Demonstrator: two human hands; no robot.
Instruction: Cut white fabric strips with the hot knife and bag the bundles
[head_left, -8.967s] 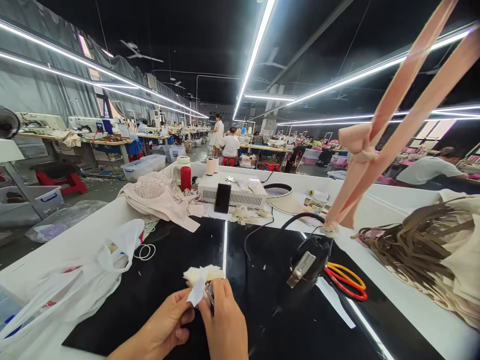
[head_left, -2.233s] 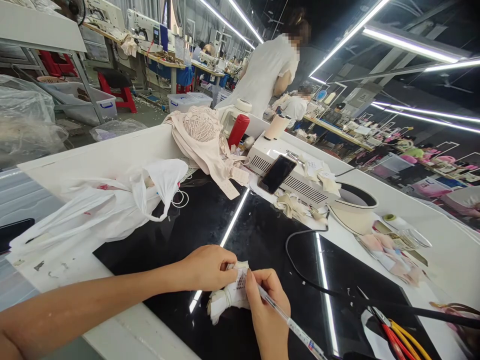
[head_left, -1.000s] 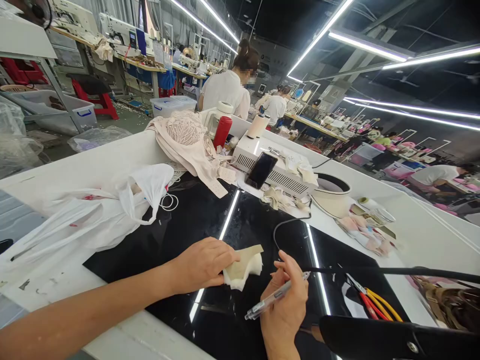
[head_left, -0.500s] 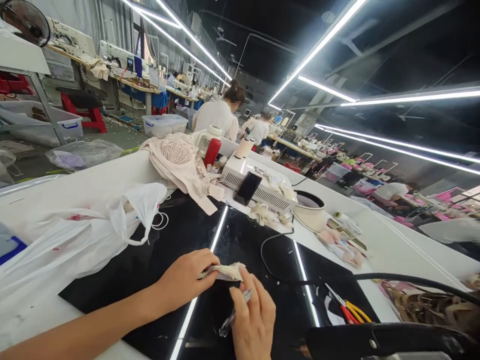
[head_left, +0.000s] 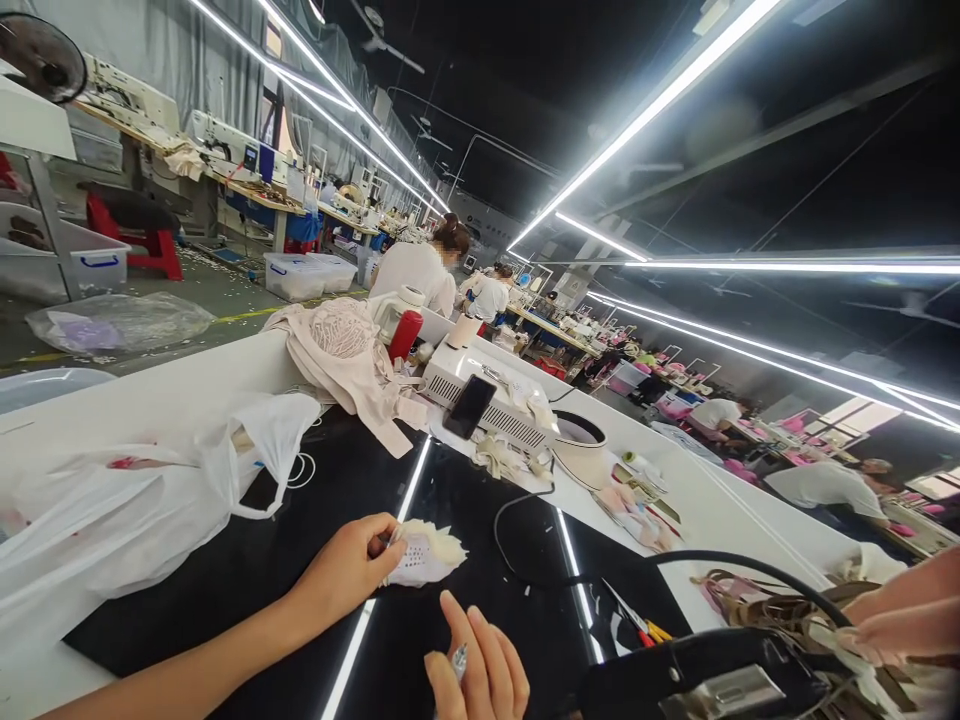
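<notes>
My left hand [head_left: 356,560], at the middle of the black work surface [head_left: 517,630], pinches the left end of a small cream-and-white piece [head_left: 427,556]. The piece has a ragged cream edge and rows of small dark marks, and its material is hard to tell. Below and to the right is my right hand [head_left: 480,665], its fingers curled and apart from that piece. A silvery-tipped, pen-like thing [head_left: 459,658] shows between the thumb and fingers; most of it is hidden.
A white plastic bag [head_left: 165,510] lies left; beige bras [head_left: 341,350] are heaped behind. A phone [head_left: 469,407] leans on a white vented box [head_left: 510,395]. Cutters [head_left: 637,620], a cable [head_left: 517,575] and a black machine [head_left: 697,680] are on the right. People sit farther back.
My right hand has come away from the cream-and-white piece and moved down. The piece now spreads flatter, its marked face showing. The view has shifted, and a pinkish blurred shape appears at the right edge.
</notes>
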